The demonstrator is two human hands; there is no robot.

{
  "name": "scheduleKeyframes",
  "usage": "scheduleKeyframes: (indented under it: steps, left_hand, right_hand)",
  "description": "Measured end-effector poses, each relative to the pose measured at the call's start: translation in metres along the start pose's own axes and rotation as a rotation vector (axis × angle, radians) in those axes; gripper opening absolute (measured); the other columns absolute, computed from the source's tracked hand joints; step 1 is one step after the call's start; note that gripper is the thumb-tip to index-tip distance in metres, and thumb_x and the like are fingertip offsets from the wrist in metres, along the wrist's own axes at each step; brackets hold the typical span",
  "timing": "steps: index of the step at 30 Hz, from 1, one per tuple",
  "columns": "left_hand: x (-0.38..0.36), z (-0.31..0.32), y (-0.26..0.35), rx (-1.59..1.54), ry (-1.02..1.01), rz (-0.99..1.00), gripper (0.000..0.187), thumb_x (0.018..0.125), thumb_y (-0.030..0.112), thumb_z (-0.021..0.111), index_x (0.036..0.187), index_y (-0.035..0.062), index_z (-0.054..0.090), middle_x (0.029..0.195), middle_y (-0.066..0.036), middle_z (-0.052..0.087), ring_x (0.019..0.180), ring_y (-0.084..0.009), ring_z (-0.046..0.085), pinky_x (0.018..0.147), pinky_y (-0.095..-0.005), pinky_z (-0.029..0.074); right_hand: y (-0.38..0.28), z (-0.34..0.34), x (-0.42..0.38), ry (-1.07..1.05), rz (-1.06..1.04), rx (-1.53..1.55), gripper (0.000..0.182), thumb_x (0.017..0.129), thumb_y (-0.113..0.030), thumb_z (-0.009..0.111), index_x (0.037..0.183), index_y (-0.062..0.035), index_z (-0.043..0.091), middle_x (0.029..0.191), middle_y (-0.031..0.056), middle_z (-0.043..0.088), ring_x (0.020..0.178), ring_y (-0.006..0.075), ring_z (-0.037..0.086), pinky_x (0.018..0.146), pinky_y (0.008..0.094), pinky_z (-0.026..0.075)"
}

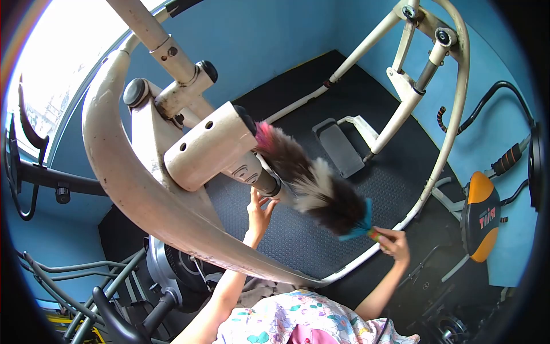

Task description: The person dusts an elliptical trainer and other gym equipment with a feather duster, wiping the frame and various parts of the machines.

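Note:
My right hand (394, 245) is closed round the short handle of a feather duster (321, 186), at the lower right of the middle. Its fluffy head, brown, white and pink with a blue collar, reaches up and left against the cream exercise machine (215, 146). The pink tip lies by the black end cap of a thick cream tube. My left hand (260, 215) is raised under a lower tube of the machine, near its dark ring. Its fingers look spread and touch or nearly touch the tube; the fingertips are partly hidden behind it.
A curved cream frame rail (143, 195) sweeps across in front of me and round to the right. A grey foot pedal (339, 148) hangs over the black floor mat. An orange and black exercise machine (481, 218) stands right; a stationary bike (166, 269) and metal tubes stand lower left.

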State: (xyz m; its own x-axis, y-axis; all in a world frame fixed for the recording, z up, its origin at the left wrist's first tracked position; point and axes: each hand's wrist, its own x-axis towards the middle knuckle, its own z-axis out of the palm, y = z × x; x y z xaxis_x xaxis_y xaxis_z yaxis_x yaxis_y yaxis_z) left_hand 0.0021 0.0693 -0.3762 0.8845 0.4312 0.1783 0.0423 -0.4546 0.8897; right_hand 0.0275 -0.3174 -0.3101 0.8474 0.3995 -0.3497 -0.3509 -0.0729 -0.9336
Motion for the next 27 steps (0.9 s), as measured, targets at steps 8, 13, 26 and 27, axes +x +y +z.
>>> scheduleKeyframes:
  steps: [8, 13, 26, 27]
  left_hand:
    - [0.001, -0.001, -0.004, -0.015, 0.008, 0.084, 0.085, 0.073, 0.0, 0.067, 0.138, 0.0074, 0.012, 0.109, -0.022, 0.056, 0.098, -0.0317, 0.059, 0.079, -0.0368, 0.052]
    - [0.001, -0.003, 0.004, 0.038, 0.018, 0.089, 0.088, 0.071, -0.004, 0.066, 0.139, 0.0082, 0.012, 0.107, -0.021, 0.058, 0.093, -0.0305, 0.061, 0.077, -0.0359, 0.053]
    - [0.004, -0.008, 0.006, -0.014, -0.019, 0.112, 0.078, 0.076, 0.008, 0.067, 0.134, 0.0052, 0.015, 0.103, -0.021, 0.059, 0.09, -0.0314, 0.062, 0.074, -0.0377, 0.054]
    - [0.004, -0.009, 0.007, -0.008, -0.042, 0.094, 0.072, 0.078, 0.006, 0.064, 0.13, 0.003, 0.016, 0.103, -0.021, 0.059, 0.092, -0.0311, 0.061, 0.074, -0.0375, 0.054]
  right_hand:
    - [-0.097, 0.02, 0.0, -0.019, -0.126, -0.455, 0.027, 0.078, -0.011, 0.065, 0.103, -0.0025, 0.064, 0.085, 0.01, 0.067, 0.057, 0.0037, 0.051, 0.049, 0.0181, 0.04]
    - [-0.109, 0.048, 0.018, -0.066, -0.224, -0.48, 0.028, 0.078, -0.011, 0.063, 0.105, -0.0038, 0.063, 0.061, 0.0012, 0.057, 0.047, 0.0022, 0.041, 0.042, 0.0172, 0.032]
    - [-0.156, 0.104, 0.118, -0.089, -0.551, -0.766, 0.027, 0.074, -0.021, 0.068, 0.1, -0.0108, 0.066, 0.093, 0.0095, 0.066, 0.084, 0.0207, 0.065, 0.077, 0.0285, 0.05]
    - [-0.153, 0.112, 0.123, -0.089, -0.563, -0.721, 0.027, 0.075, -0.022, 0.068, 0.1, -0.0107, 0.066, 0.094, 0.0095, 0.065, 0.084, 0.0208, 0.065, 0.076, 0.0284, 0.05]
